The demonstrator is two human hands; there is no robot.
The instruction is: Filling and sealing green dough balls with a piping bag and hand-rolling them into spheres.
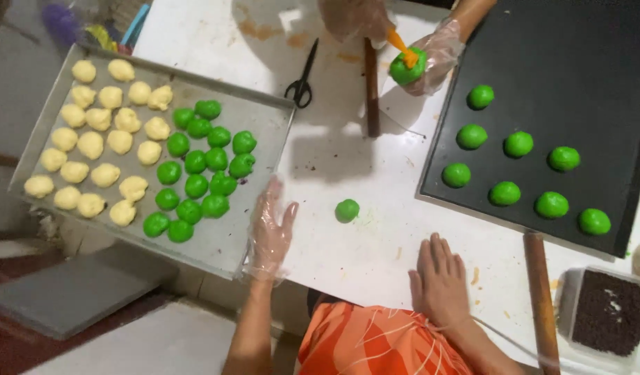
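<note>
My left hand (270,229), in a clear plastic glove, lies flat with fingers spread at the edge of a metal tray (264,132). That tray holds several pale yellow dough balls (90,146) and several green dough balls (198,167). My right hand (439,278) rests palm down on the white table, holding nothing. One green dough ball (347,210) lies loose on the table between my hands, touching neither. Across the table another person's gloved hands (438,52) hold a green ball (406,68) and an orange tool.
A black baking tray (611,69) at the right carries several green balls. Black scissors (301,83) and a wooden stick (372,90) lie at the far side. A second wooden stick (541,298) and a clear box of dark sprinkles (608,316) sit at the near right.
</note>
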